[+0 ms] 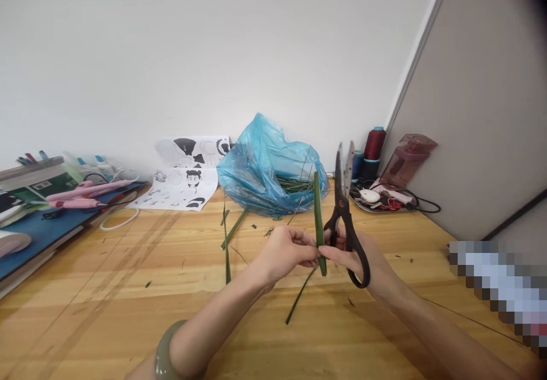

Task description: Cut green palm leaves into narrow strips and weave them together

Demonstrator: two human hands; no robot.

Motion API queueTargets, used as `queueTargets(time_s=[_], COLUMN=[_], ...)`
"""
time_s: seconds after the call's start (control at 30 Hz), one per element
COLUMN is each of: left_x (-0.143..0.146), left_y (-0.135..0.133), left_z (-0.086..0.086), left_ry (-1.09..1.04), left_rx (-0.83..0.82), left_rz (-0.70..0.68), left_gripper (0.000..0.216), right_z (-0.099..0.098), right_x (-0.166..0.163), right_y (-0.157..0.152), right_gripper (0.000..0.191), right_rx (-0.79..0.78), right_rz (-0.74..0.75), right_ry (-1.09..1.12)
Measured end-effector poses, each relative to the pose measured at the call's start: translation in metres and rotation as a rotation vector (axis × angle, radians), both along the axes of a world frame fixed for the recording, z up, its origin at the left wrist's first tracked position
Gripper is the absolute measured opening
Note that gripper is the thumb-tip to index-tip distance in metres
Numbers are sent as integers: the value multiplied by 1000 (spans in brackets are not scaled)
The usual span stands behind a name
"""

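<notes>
A green leaf strip (pixel 318 215) stands nearly upright between my hands. My left hand (pixel 285 249) pinches it near its lower end, fingers closed. Black-handled scissors (pixel 345 206) hang on my right hand (pixel 356 254), blades pointing up and slightly apart. The thumb and fingertips of that same hand also grip the strip's lower part, close to my left fingertips. Below my hands a thin dark green strip (pixel 299 297) slants down to the left. More leaf pieces (pixel 234 229) lie on the wooden table left of my left hand.
Behind my hands sits a blue plastic bag (pixel 265 169) of thin green strips. Printed drawings (pixel 183 186) lean against the wall. Thread spools (pixel 375 143) and a tray of cables (pixel 384 197) stand right; pink glue guns (pixel 85 195) lie left. Small scraps dot the table (pixel 141 323).
</notes>
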State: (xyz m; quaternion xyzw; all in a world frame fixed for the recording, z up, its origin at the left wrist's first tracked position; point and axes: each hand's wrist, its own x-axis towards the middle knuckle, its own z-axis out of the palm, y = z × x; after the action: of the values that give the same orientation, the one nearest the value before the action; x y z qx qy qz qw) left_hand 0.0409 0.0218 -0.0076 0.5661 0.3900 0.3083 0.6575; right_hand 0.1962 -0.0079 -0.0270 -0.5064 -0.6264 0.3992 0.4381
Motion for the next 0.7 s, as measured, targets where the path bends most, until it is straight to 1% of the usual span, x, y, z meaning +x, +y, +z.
queueTargets(time_s=[0.07, 0.27, 0.37, 0.43, 0.53, 0.6, 0.7], left_x=[0, -8, -10, -12, -12, -12, -14], left_y=[0, 7, 9, 10, 9, 8, 8], left_z=[-2, -2, -1, 2, 4, 5, 6], left_ry=[-3, -70, -106, -113, -95, -76, -64], left_rx=[-11, -127, -198, -229, -244, -244, -226], left_rz=[-21, -148, -179, -183, -181, -185, -228], left_gripper=[8, 9, 7, 5, 5, 6, 6], right_z=[1, 2, 3, 2, -3, -7, -16], right_x=[2, 5, 9, 13, 24, 34, 55], right_y=[0, 0, 3, 6, 15, 23, 37], right_gripper=[16, 14, 12, 12, 16, 18, 21], right_rx=[-3, 61, 97, 118, 143, 162, 168], right_rz=[12, 94, 79, -6, -191, -305, -485], right_ry=[-45, -28, -74, -82, -28, 17, 85])
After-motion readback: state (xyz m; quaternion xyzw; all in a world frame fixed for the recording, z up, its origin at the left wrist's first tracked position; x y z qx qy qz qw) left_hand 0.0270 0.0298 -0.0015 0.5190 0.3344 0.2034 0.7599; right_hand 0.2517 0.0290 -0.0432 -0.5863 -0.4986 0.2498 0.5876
